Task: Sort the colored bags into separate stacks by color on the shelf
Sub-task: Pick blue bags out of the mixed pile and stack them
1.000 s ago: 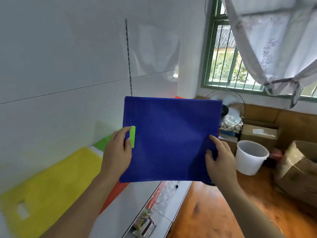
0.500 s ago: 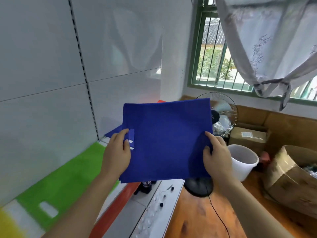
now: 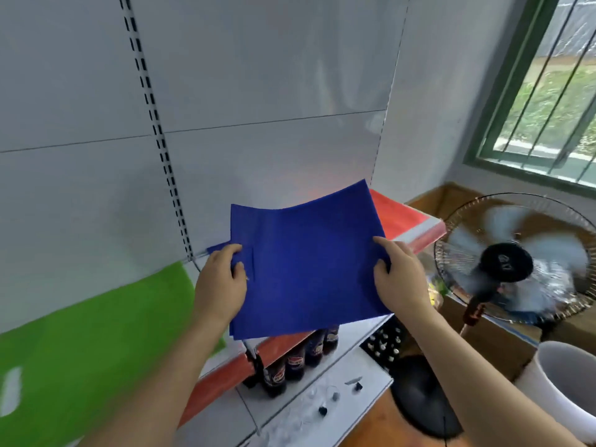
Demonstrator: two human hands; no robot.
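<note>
I hold a flat blue bag (image 3: 306, 262) with both hands, low over the shelf (image 3: 425, 229). My left hand (image 3: 221, 287) grips its left edge by the handle cut-out, and my right hand (image 3: 398, 279) pinches its right edge. More blue bag material (image 3: 217, 247) peeks out beneath it at the left, against the back panel. A green bag (image 3: 96, 333) lies flat on the shelf to the left. A red bag (image 3: 396, 211) lies on the shelf to the right, partly hidden by the blue one.
The white slotted back panel (image 3: 258, 91) rises behind the shelf. Dark bottles (image 3: 300, 359) stand on a lower shelf under the red front edge. A spinning floor fan (image 3: 516, 262), a white bucket (image 3: 567, 382) and a window (image 3: 554, 91) are on the right.
The view has swung right along the shelf and the yellow bag has left the frame. The blue bag has tilted from upright to nearly flat and come down over the blue material on the shelf.
</note>
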